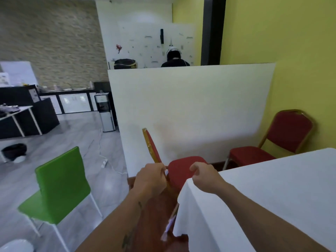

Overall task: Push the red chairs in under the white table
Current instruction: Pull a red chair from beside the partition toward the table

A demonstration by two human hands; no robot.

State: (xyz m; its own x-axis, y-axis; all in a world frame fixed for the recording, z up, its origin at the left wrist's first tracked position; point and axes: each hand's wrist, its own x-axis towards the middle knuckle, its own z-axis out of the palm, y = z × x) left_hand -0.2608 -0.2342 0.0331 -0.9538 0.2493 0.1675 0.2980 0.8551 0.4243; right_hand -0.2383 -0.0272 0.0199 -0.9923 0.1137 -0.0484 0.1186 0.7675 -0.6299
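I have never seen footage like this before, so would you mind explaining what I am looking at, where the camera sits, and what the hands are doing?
There is no machine here: a person wears one wide-angle camera on the head, looking forward and down, so the two bare arms reaching in from the bottom are the wearer's own.

The left hand grips the gold frame of the near red chair, where the backrest meets the seat. The right hand reaches to the edge of that chair's seat, right at the corner of the white table; whether it holds the seat or the cloth is hard to tell. The tabletop shows only its white cloth.

A second red chair stands by the yellow wall, not pushed in. A green chair stands on the left, and a white partition rises behind the red chairs.
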